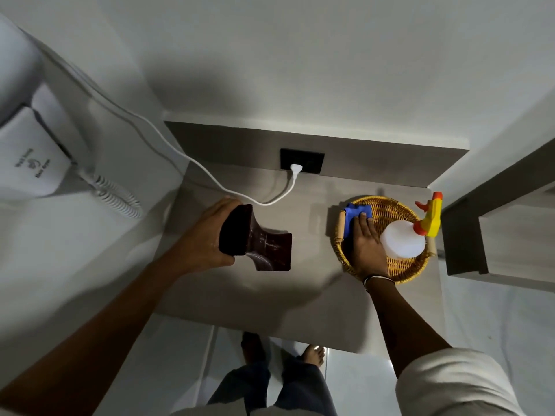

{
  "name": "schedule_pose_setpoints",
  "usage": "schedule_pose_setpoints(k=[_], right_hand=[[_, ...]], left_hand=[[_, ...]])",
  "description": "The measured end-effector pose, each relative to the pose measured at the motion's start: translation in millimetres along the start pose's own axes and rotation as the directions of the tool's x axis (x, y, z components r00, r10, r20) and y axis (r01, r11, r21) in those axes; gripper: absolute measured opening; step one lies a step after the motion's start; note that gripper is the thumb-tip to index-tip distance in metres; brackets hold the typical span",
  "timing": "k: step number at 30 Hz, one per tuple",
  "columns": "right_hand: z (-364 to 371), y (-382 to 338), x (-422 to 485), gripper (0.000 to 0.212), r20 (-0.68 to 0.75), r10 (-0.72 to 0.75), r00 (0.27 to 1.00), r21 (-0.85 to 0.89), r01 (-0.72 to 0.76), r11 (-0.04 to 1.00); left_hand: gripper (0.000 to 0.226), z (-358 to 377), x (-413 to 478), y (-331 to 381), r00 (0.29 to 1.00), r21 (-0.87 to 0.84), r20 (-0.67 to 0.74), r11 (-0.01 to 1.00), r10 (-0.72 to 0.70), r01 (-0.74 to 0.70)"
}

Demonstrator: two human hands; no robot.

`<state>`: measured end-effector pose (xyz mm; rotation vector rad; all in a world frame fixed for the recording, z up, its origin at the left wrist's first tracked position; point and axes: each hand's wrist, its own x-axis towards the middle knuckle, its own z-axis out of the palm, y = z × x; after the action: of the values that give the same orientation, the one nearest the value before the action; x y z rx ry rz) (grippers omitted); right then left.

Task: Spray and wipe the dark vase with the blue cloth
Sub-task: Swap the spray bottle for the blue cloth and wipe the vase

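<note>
The dark brown vase [264, 244] is square-mouthed with a narrow waist and is tilted over the grey tabletop. My left hand [204, 235] grips it around its upper part. A blue cloth [353, 216] lies at the left inside of a wicker basket [399, 267]. My right hand [368, 246] rests flat in the basket with its fingertips on the cloth, not closed around it. A white spray bottle [404, 243] with a yellow and orange trigger head lies in the basket just right of that hand.
The grey table [270, 301] fills a corner between white walls. A black wall socket [301, 161] at the back holds a white plug, whose cable runs left to a white wall-mounted dryer [33, 163]. A grey shelf unit [495, 235] stands right of the basket.
</note>
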<state>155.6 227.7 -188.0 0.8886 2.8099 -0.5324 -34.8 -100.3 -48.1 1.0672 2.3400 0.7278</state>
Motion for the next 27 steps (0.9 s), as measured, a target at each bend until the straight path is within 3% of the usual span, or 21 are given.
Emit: schedule_pose_setpoints(k=[4, 8, 10, 13, 16, 19, 23, 25, 27], right_hand=[[-18.1, -19.9, -13.7, 0.075, -0.179, 0.216, 0.96, 0.382, -0.134, 0.914], [-37.6, -53.9, -59.3, 0.071, -0.371, 0.46, 0.807, 0.677, -0.105, 0.729], [-40.1, -87.0, -86.0, 0.069, -0.402, 0.449, 0.798, 0.742, -0.003, 0.67], [-33.2, -153.9, -111.5, 0.071, -0.331, 0.245, 0.911, 0.805, 0.137, 0.577], [-21.9, -213.9, -120.4, 0.088, -0.284, -0.129, 0.95, 0.753, 0.304, 0.584], [-4.0, -238.5, -120.1, 0.099, -0.168, -0.397, 0.902, 0.65, 0.404, 0.644], [24.3, -219.3, -118.3, 0.104, -0.169, -0.46, 0.872, 0.352, 0.489, 0.798], [34.0, -197.2, -115.4, 0.096, -0.125, -0.436, 0.891, 0.182, 0.452, 0.873], [34.4, -174.0, -110.5, 0.091, -0.028, -0.361, 0.932, 0.147, 0.361, 0.921]], left_hand=[[0.109, -3.9, -11.0, -0.6, 0.999, -0.078, -0.032, 0.996, -0.043, 0.04], [0.112, -3.7, -23.2, -6.3, 0.992, -0.154, -0.052, 0.983, -0.114, 0.105], [0.113, -3.7, -26.8, -8.8, 0.988, -0.168, -0.061, 0.977, -0.142, 0.13], [0.113, -6.2, -29.6, -10.7, 0.986, -0.165, -0.065, 0.977, -0.15, 0.138], [0.11, -6.9, -28.8, -10.6, 0.984, -0.197, -0.07, 0.97, -0.161, 0.145], [0.115, -7.9, -31.4, -18.7, 0.981, -0.228, -0.074, 0.961, -0.18, 0.159], [0.113, -4.9, -37.6, -35.3, 0.982, -0.189, -0.095, 0.972, -0.161, 0.141], [0.115, -3.9, -37.4, -41.8, 0.985, -0.178, -0.101, 0.977, -0.14, 0.121], [0.117, -4.2, -37.2, -46.0, 0.988, -0.182, -0.083, 0.977, -0.13, 0.113]])
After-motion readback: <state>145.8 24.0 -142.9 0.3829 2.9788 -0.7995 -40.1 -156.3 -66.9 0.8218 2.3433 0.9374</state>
